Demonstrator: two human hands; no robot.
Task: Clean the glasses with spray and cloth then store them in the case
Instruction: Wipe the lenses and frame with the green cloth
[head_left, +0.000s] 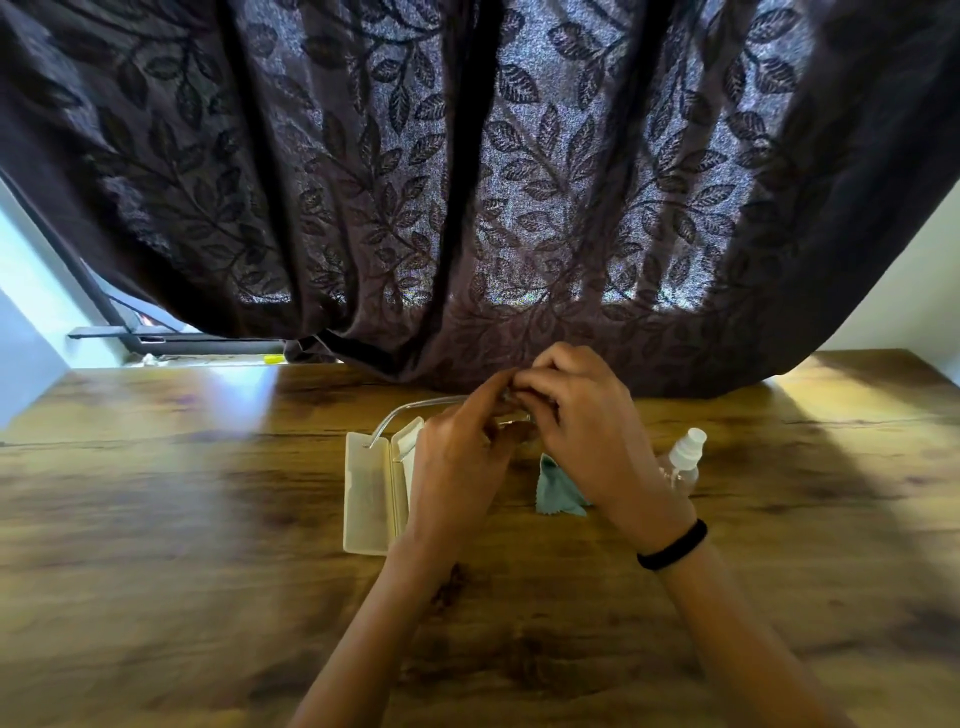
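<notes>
On my feed both grips are clamped on the glasses (410, 410). The left grip (462, 467) and the right grip (587, 431) pinch the frame with curled fingers, held above the far end of the open case (366, 493). The lenses are hidden behind the fingers. One clear temple sticks out leftward, its tip hanging over the case's far left corner.

The case lies on the counter (208, 493) with its long axis running toward me, while the frame seems to lie crosswise to it. I judge the temple must fold and the frame turn to match. The left grip is nearer the case. The cloth (561, 493) lies right of the case, and the spray bottle (685, 457) beyond that.
</notes>
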